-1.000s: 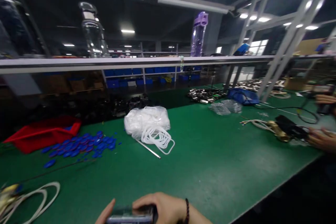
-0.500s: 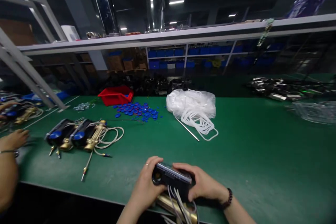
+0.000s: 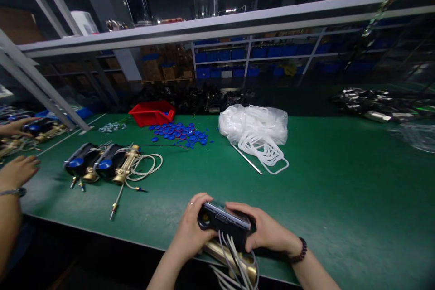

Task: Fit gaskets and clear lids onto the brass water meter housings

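The left hand and right hand grip opposite ends of a black rectangular device at the near edge of the green tabletop. A cylindrical brass pipe and thin pale cables show below it. Farther back, looped white cord lies against a translucent plastic bag.

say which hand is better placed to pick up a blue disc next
Probably the left hand: it is nearer the blue discs, which lie ahead and slightly left. The right hand is farther off; both hold the black device.
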`<state>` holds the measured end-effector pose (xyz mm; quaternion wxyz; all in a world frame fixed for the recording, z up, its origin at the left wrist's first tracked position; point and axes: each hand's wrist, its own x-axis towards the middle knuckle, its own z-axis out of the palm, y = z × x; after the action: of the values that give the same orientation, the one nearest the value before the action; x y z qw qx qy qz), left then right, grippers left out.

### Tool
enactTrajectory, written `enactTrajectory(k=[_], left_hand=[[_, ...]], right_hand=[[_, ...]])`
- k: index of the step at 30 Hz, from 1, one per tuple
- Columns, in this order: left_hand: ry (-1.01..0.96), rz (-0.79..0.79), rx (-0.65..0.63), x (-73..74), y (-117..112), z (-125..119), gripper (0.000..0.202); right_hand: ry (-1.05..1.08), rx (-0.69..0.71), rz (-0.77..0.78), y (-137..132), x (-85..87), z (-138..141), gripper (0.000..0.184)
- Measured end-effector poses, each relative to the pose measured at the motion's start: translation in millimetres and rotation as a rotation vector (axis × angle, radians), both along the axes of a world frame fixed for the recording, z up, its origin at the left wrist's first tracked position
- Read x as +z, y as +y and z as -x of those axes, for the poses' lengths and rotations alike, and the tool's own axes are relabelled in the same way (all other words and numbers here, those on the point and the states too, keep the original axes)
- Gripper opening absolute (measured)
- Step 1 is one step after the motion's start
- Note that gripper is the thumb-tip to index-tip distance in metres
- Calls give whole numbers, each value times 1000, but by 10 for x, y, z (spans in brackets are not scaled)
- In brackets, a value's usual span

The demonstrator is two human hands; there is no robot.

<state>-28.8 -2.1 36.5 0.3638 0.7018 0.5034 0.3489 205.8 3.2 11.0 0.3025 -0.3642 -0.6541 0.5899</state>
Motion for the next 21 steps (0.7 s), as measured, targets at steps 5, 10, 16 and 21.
enactTrajectory(k=[5,10,16,21], left_hand=[[-13,-6,5,-7,4,11,60],[-28,-61,169,-85,-10,-35,54],[42,-113,493,-168,157,-104,48],[18,-92,499,-301,261,-96,54]], right_hand=[[-1,-24,3,-34,47,-9,100],[-6,-186,25,-42,-21,15,88],[-73,-495,92,17,-234,23,72],[-176,-477,44,-80,-522,29,53]])
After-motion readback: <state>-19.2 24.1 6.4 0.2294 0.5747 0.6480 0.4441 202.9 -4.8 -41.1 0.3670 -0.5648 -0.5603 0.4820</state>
